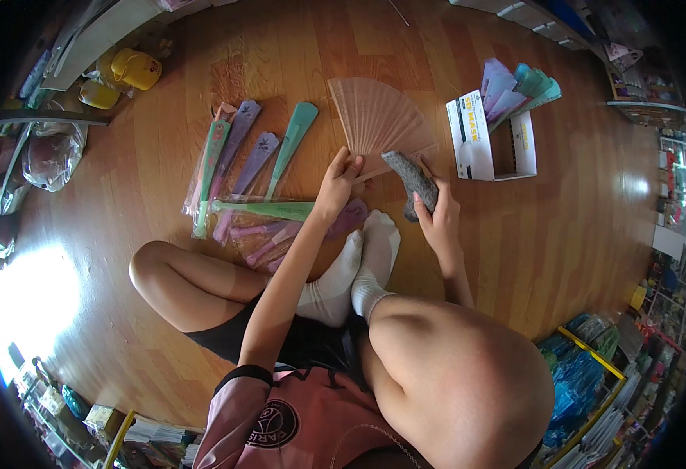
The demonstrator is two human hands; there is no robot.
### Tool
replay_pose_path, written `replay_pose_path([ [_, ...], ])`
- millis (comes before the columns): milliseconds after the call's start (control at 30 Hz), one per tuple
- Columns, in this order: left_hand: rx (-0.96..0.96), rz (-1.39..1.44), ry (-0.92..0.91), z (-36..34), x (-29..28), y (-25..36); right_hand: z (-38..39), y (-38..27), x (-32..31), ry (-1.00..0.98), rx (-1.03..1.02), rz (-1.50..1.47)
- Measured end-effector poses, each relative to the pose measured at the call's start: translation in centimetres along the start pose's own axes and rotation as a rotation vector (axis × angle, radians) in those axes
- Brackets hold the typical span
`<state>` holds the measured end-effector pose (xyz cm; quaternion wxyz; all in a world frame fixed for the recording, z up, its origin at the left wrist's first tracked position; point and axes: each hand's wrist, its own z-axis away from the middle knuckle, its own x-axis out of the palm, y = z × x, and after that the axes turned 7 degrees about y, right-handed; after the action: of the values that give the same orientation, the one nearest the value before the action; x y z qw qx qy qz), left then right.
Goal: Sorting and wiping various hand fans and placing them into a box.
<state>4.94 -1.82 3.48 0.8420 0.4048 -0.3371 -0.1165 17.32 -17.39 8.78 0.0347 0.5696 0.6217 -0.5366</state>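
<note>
A light pink folding fan is spread wide in front of me. My left hand pinches its lower left end between thumb and fingers. In my right hand is a crumpled grey cloth, resting against the fan's right edge. To the left lie several folded fans in clear sleeves: a green one, a purple one, a smaller purple one and a teal one. Closer to me, another green fan lies crosswise over pink and purple ones.
An open white box stands at the right, with purple fans and teal fans sticking out. Yellow containers sit at the far left. Shelves line the right side. My crossed legs and white socks border the wooden floor.
</note>
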Motion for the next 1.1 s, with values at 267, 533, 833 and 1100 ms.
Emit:
replay_pose_path([
  [267, 0.199, -0.032, 0.088, 0.4, 0.0, 0.6, -0.7, -0.7, 0.9, -0.245, 0.006, 0.065],
  [533, -0.235, 0.211, 0.036, -0.1, -1.8, -0.3, 1.9, 0.8, 2.6, -0.212, -0.064, 0.054],
  [833, -0.146, -0.050, -0.023, 0.6, -2.7, -1.2, -0.4, 3.2, 3.3, -0.350, -0.035, 0.097],
  [1100, -0.121, 0.049, 0.077, 0.6, -3.0, -1.8, 0.5, 2.7, 3.5, -0.370, -0.028, 0.152],
])
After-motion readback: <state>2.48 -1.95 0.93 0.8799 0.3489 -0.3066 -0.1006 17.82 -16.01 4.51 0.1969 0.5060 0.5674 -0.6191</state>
